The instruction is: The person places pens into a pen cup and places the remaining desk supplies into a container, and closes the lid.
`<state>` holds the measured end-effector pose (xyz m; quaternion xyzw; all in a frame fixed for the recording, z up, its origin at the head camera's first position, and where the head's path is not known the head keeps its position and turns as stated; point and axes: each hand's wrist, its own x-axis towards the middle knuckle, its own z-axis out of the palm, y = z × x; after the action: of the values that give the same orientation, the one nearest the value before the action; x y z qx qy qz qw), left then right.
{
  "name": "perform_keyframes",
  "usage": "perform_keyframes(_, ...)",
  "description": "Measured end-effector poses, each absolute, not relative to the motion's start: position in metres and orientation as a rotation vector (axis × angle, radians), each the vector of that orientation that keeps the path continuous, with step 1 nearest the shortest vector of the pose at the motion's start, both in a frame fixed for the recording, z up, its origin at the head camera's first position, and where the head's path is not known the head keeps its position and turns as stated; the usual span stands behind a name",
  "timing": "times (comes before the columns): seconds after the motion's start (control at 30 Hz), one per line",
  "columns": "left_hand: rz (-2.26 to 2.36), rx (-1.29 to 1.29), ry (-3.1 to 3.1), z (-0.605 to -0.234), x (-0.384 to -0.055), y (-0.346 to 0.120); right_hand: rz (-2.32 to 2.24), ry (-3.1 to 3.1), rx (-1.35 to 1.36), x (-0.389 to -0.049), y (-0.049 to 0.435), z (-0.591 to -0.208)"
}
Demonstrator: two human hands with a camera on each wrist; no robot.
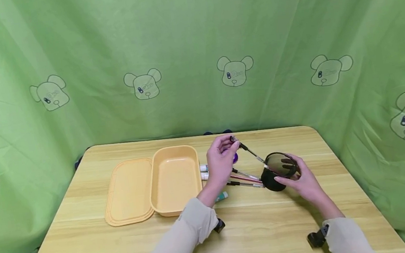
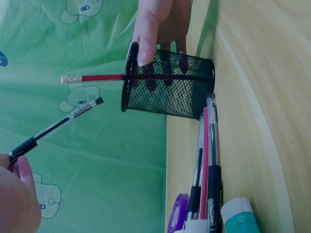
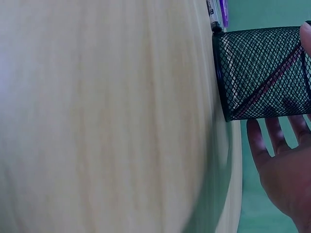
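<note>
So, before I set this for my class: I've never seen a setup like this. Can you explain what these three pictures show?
No machine works here: these are one person's bare hands. All three pictures show the same moment. The wide one looks forward and down from the head; the other two come from the left and right wrists, so the table looks turned on its side. The left hand holds a pen. The right hand grips a black mesh cup with a red pencil sticking out of it. Beside the cup lie more pens and a long red item. Also on the table are an open yellow box, a matching lid, a teal-and-white tube and a purple roll.
</note>
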<state>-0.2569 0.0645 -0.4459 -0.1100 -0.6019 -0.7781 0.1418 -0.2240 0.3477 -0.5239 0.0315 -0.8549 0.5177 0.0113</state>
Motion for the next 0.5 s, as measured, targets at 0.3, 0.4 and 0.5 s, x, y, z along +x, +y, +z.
perform_keyframes(0.3,-2.206,-0.414,-1.801,-0.453,-0.256,0.075,1.608,-2.671,0.098,-0.224,0.348,-0.526)
perform_keyframes(0.4,-2.186,-0.428,-1.847,-0.455,-0.256,0.078,1.607,-2.663,0.101,-0.224,0.347,-0.526)
perform_keyframes(0.5,-2.18,-0.43,-1.886,-0.457,-0.256,0.081,1.606,-2.665,0.107,-0.224,0.346,-0.526)
